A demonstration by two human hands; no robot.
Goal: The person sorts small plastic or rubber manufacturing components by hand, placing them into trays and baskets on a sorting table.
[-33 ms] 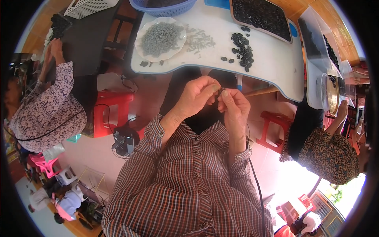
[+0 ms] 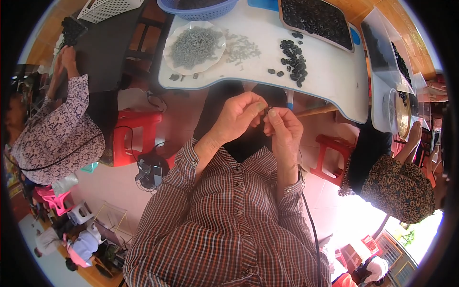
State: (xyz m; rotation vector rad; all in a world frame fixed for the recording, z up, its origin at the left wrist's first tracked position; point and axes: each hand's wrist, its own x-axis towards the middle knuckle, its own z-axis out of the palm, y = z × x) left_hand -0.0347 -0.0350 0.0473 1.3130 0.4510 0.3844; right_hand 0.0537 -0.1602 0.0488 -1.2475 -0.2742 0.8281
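Note:
In front of my body, just off the near edge of the white table (image 2: 253, 71), my two hands meet at the fingertips. A small dark piece (image 2: 268, 109) shows between them, mostly covered by the fingers. My left hand (image 2: 240, 116) is closed in a pinch at its left side. On the other side, thumb and bent fingers of my right hand (image 2: 285, 128) are closed on it too. Beyond them lie a loose group of black oval pieces (image 2: 297, 67) and a white scalloped plate (image 2: 169, 52) heaped with small grey parts (image 2: 195, 47). More grey parts (image 2: 241, 49) are scattered beside the plate.
A tray of black pieces (image 2: 315, 24) and a blue basket (image 2: 205, 13) stand at the table's far side. Clear plastic bins (image 2: 377, 71) are at the right. Red stools (image 2: 137, 131) flank me. Co-workers sit left (image 2: 62, 129) and right (image 2: 399, 189).

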